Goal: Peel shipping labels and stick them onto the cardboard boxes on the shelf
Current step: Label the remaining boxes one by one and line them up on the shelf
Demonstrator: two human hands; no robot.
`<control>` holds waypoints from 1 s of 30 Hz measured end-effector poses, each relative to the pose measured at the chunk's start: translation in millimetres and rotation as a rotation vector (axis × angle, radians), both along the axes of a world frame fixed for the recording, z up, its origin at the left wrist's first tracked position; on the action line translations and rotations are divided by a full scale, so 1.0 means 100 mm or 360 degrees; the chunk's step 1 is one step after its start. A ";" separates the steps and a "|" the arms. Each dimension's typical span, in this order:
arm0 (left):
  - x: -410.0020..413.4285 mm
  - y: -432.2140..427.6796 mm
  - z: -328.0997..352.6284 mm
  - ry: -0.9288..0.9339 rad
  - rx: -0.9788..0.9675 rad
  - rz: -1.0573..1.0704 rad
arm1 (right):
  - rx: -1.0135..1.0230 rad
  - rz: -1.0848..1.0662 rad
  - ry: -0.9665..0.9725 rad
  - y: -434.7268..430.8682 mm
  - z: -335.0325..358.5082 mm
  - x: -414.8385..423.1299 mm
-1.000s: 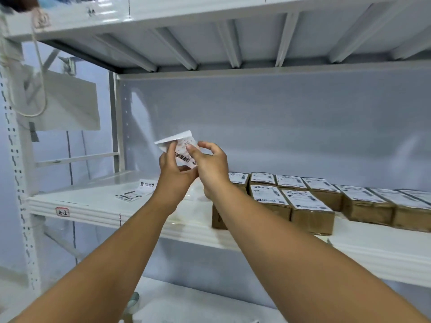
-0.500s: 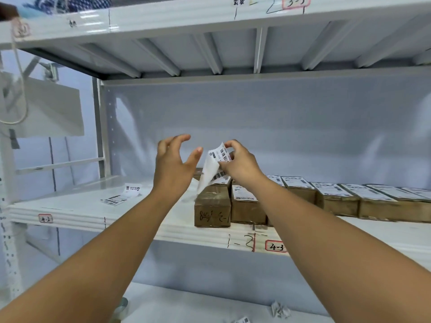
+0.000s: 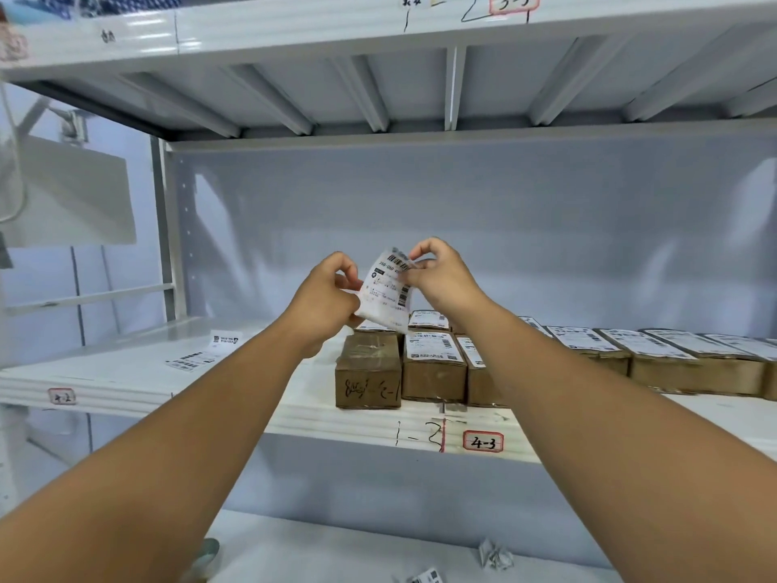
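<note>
A person stands facing a white metal shelf (image 3: 126,385), both bare forearms stretched out in front of them. Between the two hands, a white rectangular shipping label (image 3: 387,292) printed with black barcodes is held up in the air, roughly upright and slightly curled. The left hand (image 3: 332,296) has its fingers curled and pinches the label's left edge. The right hand (image 3: 441,279), fingers also curled, pinches the label's upper right corner.

The label hangs just above a plain brown cardboard box (image 3: 368,372) at the left end of a group of boxes on the shelf. This box carries dark handwriting on its front face, and its top shows bare cardboard and tape. Just beside it on the right stands a brown cardboard box with a white label on its top (image 3: 433,363), and further labelled brown boxes (image 3: 672,363) run in a row towards the right edge of the view.

Well to the left on the same shelf lies a loose strip of white printed labels (image 3: 206,353). The shelf's front edge bears a small red-framed tag reading "4-3" (image 3: 482,442). On the lower shelf, near the bottom of the view, sits a crumpled scrap of white paper (image 3: 496,555).
</note>
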State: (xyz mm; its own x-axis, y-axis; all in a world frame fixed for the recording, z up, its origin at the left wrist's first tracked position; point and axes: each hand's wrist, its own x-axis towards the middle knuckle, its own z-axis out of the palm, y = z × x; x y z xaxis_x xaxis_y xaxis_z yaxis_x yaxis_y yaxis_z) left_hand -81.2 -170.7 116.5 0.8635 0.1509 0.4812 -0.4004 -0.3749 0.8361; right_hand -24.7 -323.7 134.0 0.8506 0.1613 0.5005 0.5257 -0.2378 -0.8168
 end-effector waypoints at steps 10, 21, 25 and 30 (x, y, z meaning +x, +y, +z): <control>0.07 -0.09 -0.07 0.0137 -0.0333 -0.0393 | 0.0408 -0.0404 0.0108 0.01 -0.09 0.18; 0.26 0.09 -0.21 0.0150 -0.0638 -0.0385 | 0.0062 0.0147 0.0366 0.07 -0.29 0.23; 0.33 0.18 -0.32 0.0244 -0.0517 -0.0398 | -0.0119 0.0242 0.0340 0.01 -0.39 0.31; 0.49 0.30 -0.49 0.0364 -0.0438 -0.0371 | -0.0484 0.0237 0.0243 0.00 -0.50 0.35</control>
State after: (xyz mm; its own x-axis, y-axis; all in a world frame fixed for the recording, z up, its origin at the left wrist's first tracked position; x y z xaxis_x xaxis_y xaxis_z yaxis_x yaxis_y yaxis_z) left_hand -32.2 -140.3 67.5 0.9695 0.0352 0.2424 -0.2407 -0.0467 0.9695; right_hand 9.8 -323.9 84.1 0.8677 0.4108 0.2798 0.4503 -0.4116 -0.7923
